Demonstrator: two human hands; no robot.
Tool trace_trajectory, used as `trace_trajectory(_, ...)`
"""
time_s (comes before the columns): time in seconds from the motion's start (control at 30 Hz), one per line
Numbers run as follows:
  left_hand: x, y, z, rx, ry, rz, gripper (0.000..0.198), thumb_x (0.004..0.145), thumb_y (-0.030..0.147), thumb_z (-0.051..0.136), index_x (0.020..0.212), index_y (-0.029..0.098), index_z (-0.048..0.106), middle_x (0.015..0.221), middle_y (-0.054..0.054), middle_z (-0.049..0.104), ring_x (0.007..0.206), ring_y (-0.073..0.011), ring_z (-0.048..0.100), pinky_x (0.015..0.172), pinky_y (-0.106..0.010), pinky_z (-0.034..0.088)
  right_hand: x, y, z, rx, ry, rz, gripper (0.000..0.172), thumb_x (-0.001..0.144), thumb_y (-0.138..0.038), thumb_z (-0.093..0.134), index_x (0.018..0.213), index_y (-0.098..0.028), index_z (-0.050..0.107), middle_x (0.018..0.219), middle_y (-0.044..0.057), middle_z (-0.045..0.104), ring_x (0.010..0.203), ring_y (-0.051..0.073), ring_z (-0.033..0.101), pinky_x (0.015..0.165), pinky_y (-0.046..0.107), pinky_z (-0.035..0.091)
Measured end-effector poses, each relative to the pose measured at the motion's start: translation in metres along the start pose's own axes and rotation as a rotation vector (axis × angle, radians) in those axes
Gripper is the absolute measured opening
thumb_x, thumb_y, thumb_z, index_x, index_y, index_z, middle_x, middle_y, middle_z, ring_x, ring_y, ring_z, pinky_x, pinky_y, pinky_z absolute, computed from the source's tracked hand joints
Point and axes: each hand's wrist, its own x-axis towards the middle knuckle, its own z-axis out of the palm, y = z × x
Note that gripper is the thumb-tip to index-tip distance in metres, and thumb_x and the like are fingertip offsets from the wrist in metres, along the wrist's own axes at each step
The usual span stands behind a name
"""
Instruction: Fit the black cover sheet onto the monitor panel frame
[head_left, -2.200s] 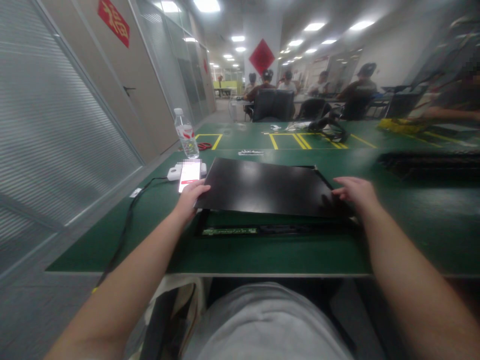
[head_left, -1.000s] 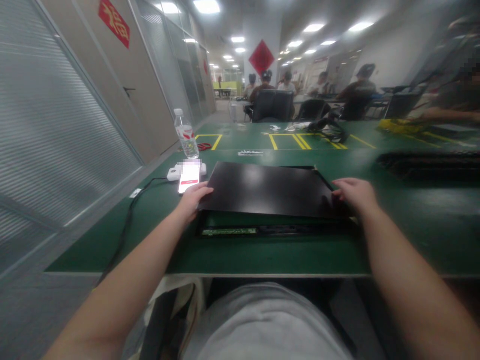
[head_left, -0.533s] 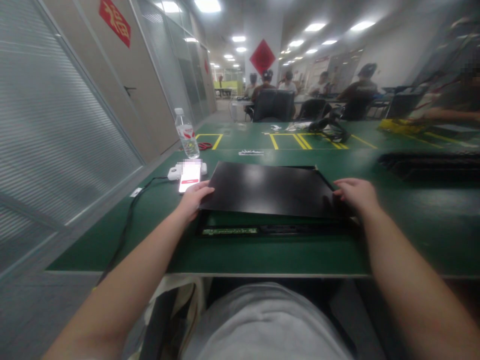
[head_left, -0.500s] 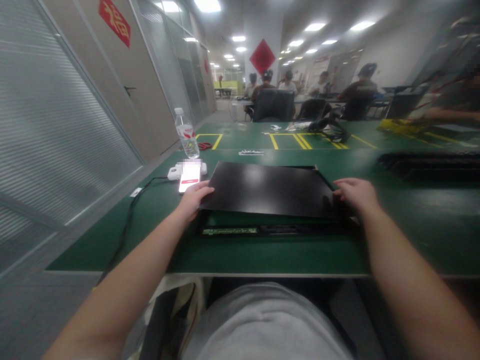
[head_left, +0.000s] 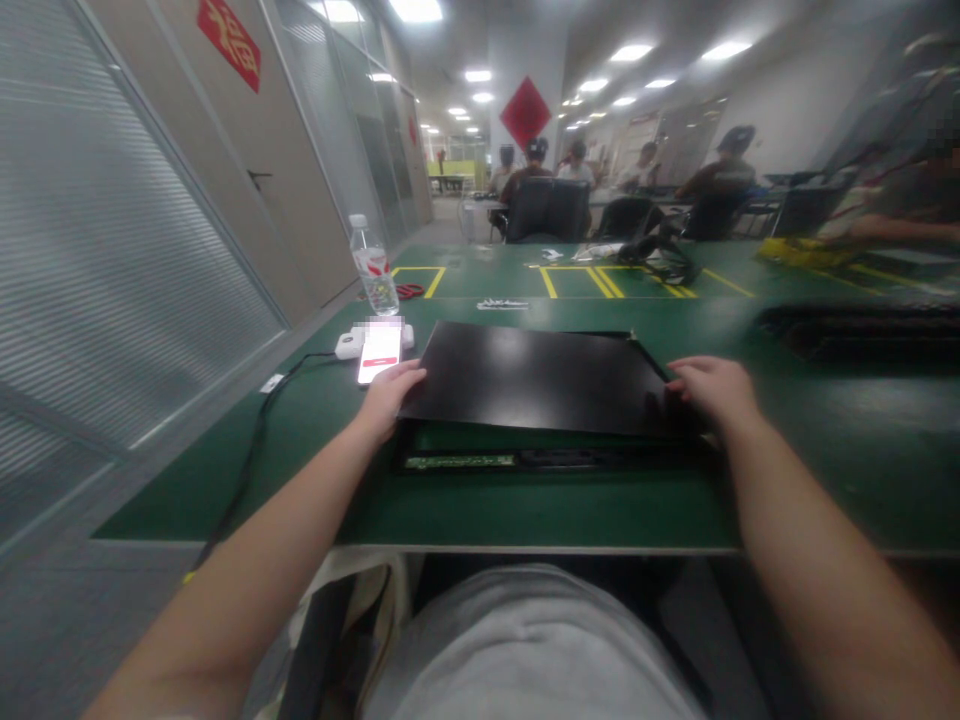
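A thin, glossy black panel (head_left: pixel 536 380), which looks like a display panel, is held by its two short sides. My left hand (head_left: pixel 386 398) is closed on its left edge, thumb on top. My right hand (head_left: pixel 709 390) grips the right edge, its fingertips partly hidden by the panel's dark corner. Beneath lies a black frame (head_left: pixel 600 460) on the green table, its front bar showing a green circuit strip (head_left: pixel 459 462). The panel covers most of the frame and sits tilted over it, with a gap along the front.
Left of the panel, a phone (head_left: pixel 380 350) leans on a white power strip (head_left: pixel 349 343) whose cable (head_left: pixel 259 430) runs off the table. Behind stand a water bottle (head_left: pixel 373 268) and red scissors (head_left: pixel 410 292). Dark stacked parts (head_left: pixel 862 332) lie right. Several people sit farther back.
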Motion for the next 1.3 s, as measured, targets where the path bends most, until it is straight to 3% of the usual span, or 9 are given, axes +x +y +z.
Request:
trace_trajectory(0.33,0.0029,-0.0019,-0.0021,0.054,0.037,0.015,0.04,0.057,0.04,0.079,0.09,0.019,0.078,0.083,-0.004,0.079,0.095,-0.0316,0.073,0.092,-0.043,0.055,0.0003,0.0018,0.0001,-0.042,-0.009,-0.017,0.028,0.079,-0.028,0.061,0.098,-0.02,0.08,0.076,0.006,0.077,0.059,0.019,0.065,0.063,0.032,0.051)
trace_trajectory(0.57,0.0031,-0.0023,-0.0024,0.077,-0.03,0.017,0.035,0.06,0.037,0.072,0.09,0.019,0.078,0.082,-0.005,0.076,0.096,-0.0333,0.07,0.091,-0.044,0.054,-0.0013,-0.0006,-0.0004,-0.073,0.011,-0.034,0.027,0.077,-0.027,0.062,0.095,-0.021,0.081,0.076,0.006,0.077,0.06,0.02,0.067,0.063,0.033,0.053)
trace_trajectory(1.03,0.003,-0.0005,-0.0001,0.083,-0.015,0.006,0.034,0.058,0.033,0.066,0.088,0.018,0.073,0.076,-0.003,0.073,0.092,-0.0313,0.068,0.088,-0.041,0.051,-0.0065,-0.0074,-0.0023,-0.186,0.004,-0.049,0.03,0.077,-0.026,0.06,0.099,-0.023,0.08,0.078,0.006,0.078,0.069,0.024,0.07,0.065,0.035,0.053)
trace_trajectory(1.3,0.0066,-0.0054,-0.0036,0.123,-0.016,0.034,0.033,0.061,0.033,0.065,0.09,0.018,0.072,0.084,-0.004,0.074,0.097,-0.031,0.067,0.088,-0.039,0.05,-0.0059,-0.0062,-0.0026,-0.199,0.0,-0.071,0.03,0.075,-0.025,0.06,0.097,-0.023,0.081,0.078,0.006,0.078,0.069,0.025,0.07,0.064,0.035,0.053)
